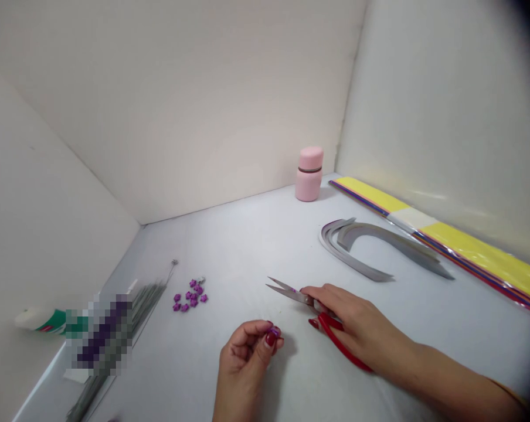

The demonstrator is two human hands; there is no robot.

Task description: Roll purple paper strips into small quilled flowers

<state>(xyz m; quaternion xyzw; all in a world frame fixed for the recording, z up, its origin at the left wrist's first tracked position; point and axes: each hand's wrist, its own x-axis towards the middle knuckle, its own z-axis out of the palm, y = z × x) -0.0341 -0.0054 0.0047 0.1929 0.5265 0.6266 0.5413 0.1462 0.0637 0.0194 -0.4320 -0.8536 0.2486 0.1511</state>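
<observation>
Purple piece [274, 332] sits pinched in the left hand [247, 357], between thumb and finger, over the surface [230, 246]. Just beside it, the right hand [357, 322] holds red-handled scissors [347, 350], blades slightly parted.

Scissors [309, 300]: smooth metal blades [289, 293], plastic handles [333, 341]. Stars [193, 303]: shiny. Curved strips [350, 262]: matt, paper-like. Flask [309, 185] near desk [247, 246]'s far right corner: smooth. Sheets [471, 243] along right edge: glossy clear plastic wrap [423, 235].
</observation>
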